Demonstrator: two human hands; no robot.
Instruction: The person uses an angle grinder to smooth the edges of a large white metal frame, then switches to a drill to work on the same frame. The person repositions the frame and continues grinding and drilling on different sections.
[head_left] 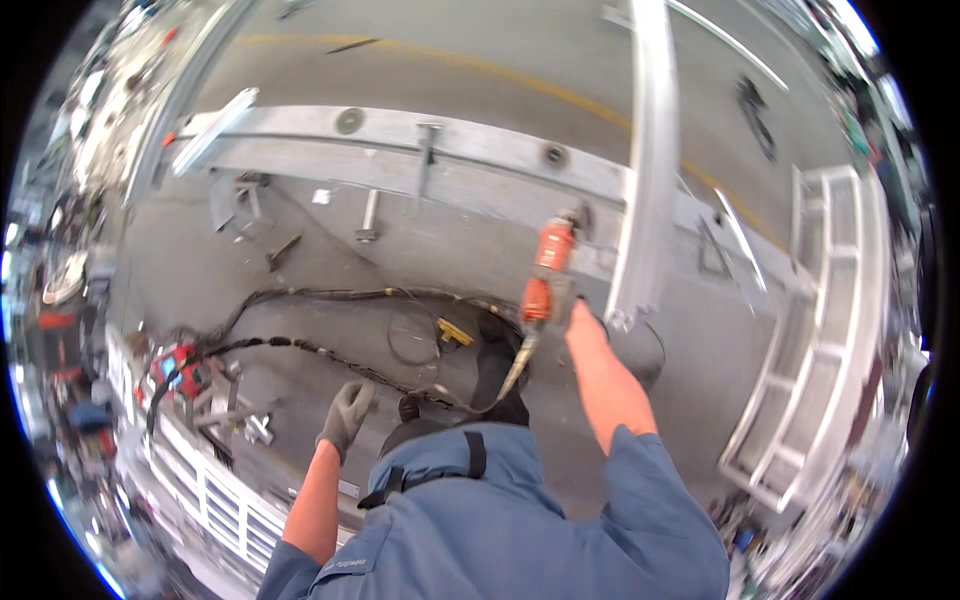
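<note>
In my right hand (568, 300), which is gloved and partly hidden, is an orange angle grinder (551, 262). Its head lies over the near edge of a long grey metal beam (480, 185); I cannot tell whether it touches. A thick cable (518, 370) runs from the tool's rear end down past my legs. My left hand (347, 414), in a grey glove, hangs low at my left side with its fingers curled in and nothing visible in them. Just right of the grinder, an upright pale metal profile (652, 150) crosses the beam.
Dark cables (330, 293) snake across the floor near my feet, beside a yellow object (455, 332). A red machine (183, 370) stands at left. White metal frames (815, 340) stand at right. Short metal pieces (369, 215) lie against the beam.
</note>
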